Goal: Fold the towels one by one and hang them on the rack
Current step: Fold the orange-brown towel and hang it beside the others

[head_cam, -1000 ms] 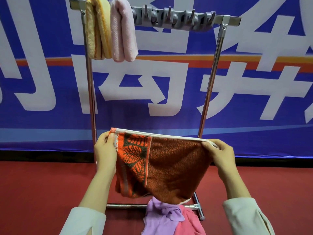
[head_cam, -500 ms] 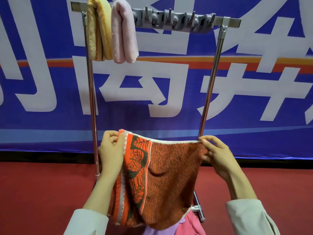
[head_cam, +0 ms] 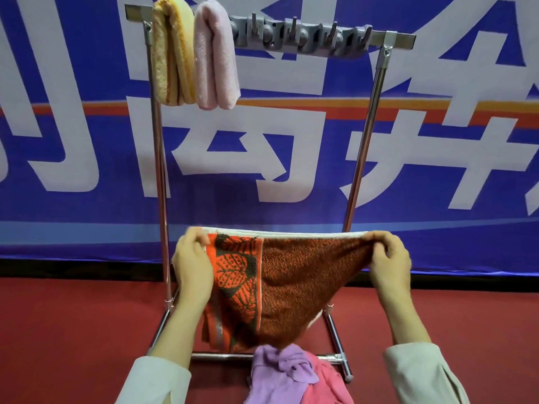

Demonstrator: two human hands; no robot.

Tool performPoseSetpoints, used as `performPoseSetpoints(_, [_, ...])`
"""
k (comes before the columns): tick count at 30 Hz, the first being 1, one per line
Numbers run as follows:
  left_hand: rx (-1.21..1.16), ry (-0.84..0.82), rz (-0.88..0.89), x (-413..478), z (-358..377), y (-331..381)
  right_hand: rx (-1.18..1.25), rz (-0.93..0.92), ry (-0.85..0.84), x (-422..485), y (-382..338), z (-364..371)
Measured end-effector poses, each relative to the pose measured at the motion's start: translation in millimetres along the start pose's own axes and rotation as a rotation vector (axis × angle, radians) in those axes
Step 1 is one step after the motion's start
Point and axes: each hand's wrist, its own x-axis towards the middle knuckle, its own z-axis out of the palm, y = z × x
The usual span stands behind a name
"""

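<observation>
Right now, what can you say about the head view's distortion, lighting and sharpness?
Head view: wide-angle, so the uprights of the rack lean outward toward the top and the banner stripes bow slightly; light is flat and even, faint shine on the metal; the patterned towel between left hand and right hand looks sharp, no motion blur.

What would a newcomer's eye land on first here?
The left hand and right hand stretch an orange-and-brown towel by its top corners, low centre, before the metal rack. At its top left hang a folded yellow towel and a pink towel; a purple cloth and pink cloth lie crumpled below.
</observation>
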Motion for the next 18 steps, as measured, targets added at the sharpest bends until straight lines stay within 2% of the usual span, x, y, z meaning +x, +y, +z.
performPoseSetpoints(3, [0.087, -0.062, 0.088, -3, 0, 3, -0.043, -0.029, 0.082, -1, 1, 4])
performPoseSetpoints(6, [0.142, -0.1, 0.123, -3, 4, -1, -0.083, -0.027, 0.071, -1, 1, 4])
performPoseSetpoints(8, [0.172, -0.157, 0.148, -5, 7, 1, -0.127, -0.021, 0.016, -1, 2, 4])
performPoseSetpoints(11, [0.245, -0.292, 0.09, -10, 9, 7, -0.224, -0.027, -0.077, -4, 0, 8])
performPoseSetpoints(14, [0.259, -0.315, 0.08, -13, 9, 12, -0.317, -0.028, -0.21, -6, -3, 11])
performPoseSetpoints(18, [0.263, -0.373, 0.123, -17, 15, 15, -0.213, 0.021, -0.391, -13, -11, 18])
